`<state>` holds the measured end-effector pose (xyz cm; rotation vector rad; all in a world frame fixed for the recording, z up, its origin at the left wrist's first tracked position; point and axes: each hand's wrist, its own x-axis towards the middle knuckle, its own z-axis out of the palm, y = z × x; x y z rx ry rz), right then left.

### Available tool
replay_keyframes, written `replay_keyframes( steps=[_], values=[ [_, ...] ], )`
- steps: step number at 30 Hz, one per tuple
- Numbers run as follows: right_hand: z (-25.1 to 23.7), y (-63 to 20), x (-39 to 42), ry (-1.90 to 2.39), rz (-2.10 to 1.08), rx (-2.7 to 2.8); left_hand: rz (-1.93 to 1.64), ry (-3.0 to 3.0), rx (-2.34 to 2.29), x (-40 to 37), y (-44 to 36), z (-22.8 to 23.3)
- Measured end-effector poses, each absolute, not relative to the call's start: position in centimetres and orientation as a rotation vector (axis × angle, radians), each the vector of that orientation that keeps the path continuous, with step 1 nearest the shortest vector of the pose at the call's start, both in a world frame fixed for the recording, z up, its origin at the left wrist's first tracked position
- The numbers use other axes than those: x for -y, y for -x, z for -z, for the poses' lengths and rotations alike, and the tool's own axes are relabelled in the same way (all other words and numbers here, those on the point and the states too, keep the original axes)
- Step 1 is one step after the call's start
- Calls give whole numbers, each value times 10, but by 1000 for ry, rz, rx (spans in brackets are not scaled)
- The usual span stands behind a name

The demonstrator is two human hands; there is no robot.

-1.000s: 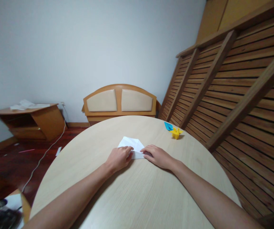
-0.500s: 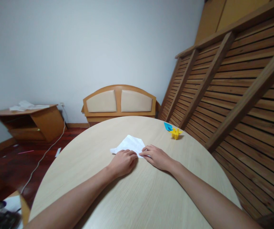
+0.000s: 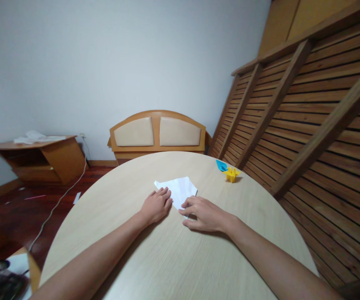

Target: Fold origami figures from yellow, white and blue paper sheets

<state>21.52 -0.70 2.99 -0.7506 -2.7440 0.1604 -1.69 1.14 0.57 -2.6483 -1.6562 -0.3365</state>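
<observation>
A folded sheet of white paper (image 3: 180, 189) lies flat on the round pale wooden table (image 3: 173, 258), with a narrow point at its upper left and another corner towards me. On its left edge rest the fingertips of my left hand (image 3: 157, 206), lying flat and slightly spread. My right hand (image 3: 205, 213) is at the near corner; its fingers touch the paper and its thumb is apart below them. That corner is partly hidden by the right fingers. A yellow origami crane (image 3: 231, 175) stands farther right, beside a blue folded paper piece (image 3: 221, 166).
A padded headboard (image 3: 157, 131) stands behind the table against the wall. Slatted wooden panels (image 3: 292, 108) lean along the right. At left, a low cabinet (image 3: 39, 162) holds papers, and a white cable (image 3: 53, 208) runs over the floor. Another surface with clutter (image 3: 3, 275) is at lower left.
The white paper has turned clockwise, its pointed end swinging up and right. My left hand has shifted left and up; my right hand has come down, its thumb and fingers spreading wider.
</observation>
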Motion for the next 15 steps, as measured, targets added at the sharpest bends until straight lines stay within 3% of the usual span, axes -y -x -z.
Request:
replay_keyframes(
  steps=[6,15],
  values=[
    [-32,-213,12,712,-199,2757,313,2496,1875,-21,21,-4],
    [-31,-209,13,686,-242,2765,315,2684,1725,-13,15,-2]
  ],
)
